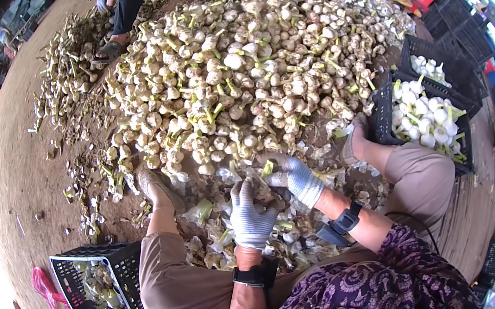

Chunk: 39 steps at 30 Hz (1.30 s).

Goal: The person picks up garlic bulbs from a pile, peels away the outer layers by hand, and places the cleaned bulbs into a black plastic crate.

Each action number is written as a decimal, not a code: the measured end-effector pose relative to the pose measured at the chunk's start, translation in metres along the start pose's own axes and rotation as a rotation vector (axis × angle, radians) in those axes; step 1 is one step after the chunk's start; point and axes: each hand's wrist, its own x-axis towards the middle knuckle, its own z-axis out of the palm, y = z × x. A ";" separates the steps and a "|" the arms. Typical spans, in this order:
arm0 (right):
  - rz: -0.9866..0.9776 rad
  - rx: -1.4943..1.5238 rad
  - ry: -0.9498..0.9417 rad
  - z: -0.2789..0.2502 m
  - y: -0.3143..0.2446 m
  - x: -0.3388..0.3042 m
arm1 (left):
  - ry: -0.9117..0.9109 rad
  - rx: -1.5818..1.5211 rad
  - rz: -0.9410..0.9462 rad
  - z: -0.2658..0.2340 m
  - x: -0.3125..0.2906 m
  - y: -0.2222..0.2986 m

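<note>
The fingers of your left hand [251,222], in a striped glove, are partly spread and point to the far side; the fingers of your right hand [302,182], also gloved, are bent inward, just beside them. A short green stalk [267,169] shows between the two hands, but I cannot tell if either hand has a firm hold of it or of a bulb, because the gloves hide the contact. The step in hand seems to be the cleaning of one garlic bulb, and the next move probably calls for one hand to steady it while the other pulls off loose skin. Below and around your hands lie papery skins [303,252]. On the far side spreads the big pile of garlic bulbs [240,76], mostly brownish and with stalks. To your right, a black crate [384,111] is well filled with whiter bulbs [435,118]; beyond it, a second crate [471,92] holds more white ones. At the near left, another black crate [136,275] contains some pale, greenish pieces, whose kind I cannot tell.
</note>
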 end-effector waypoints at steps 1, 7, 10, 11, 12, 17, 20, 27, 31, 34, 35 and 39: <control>0.030 0.077 0.000 0.001 -0.003 -0.001 | 0.001 0.002 -0.001 0.005 -0.001 -0.008; -0.005 0.090 -0.141 -0.012 -0.033 -0.004 | -0.042 -1.508 -0.600 0.012 -0.007 -0.029; -0.028 -0.055 -0.138 -0.010 -0.048 -0.010 | -0.038 -1.739 -0.728 0.001 -0.006 -0.007; -0.007 -0.112 -0.132 -0.010 -0.052 -0.011 | -0.041 -1.739 -0.729 0.001 -0.004 -0.008; 0.014 -0.167 -0.129 -0.008 -0.056 -0.012 | -0.033 -1.741 -0.815 -0.001 -0.003 -0.009; 0.129 -0.002 -0.053 0.000 -0.035 -0.011 | -0.012 -1.122 -0.563 0.013 -0.004 -0.009; 0.154 0.274 -0.087 0.001 -0.025 -0.013 | 0.034 -1.034 -0.432 0.013 -0.003 -0.007; 0.011 -0.451 -0.325 0.004 -0.046 -0.005 | -0.182 -1.474 -0.739 0.012 -0.024 -0.051; -0.099 -0.720 -0.245 0.007 -0.035 0.001 | -0.372 -1.460 -0.764 -0.007 -0.009 -0.019; -0.232 -0.837 -0.191 0.011 -0.023 0.001 | -0.224 -1.448 -0.881 0.002 -0.010 -0.028; -0.204 -0.914 -0.224 0.008 -0.018 0.004 | -0.225 -1.445 -0.881 0.004 -0.012 -0.029; 0.141 -0.422 -0.165 0.005 -0.049 0.001 | -0.412 -1.561 -0.780 -0.004 -0.003 -0.029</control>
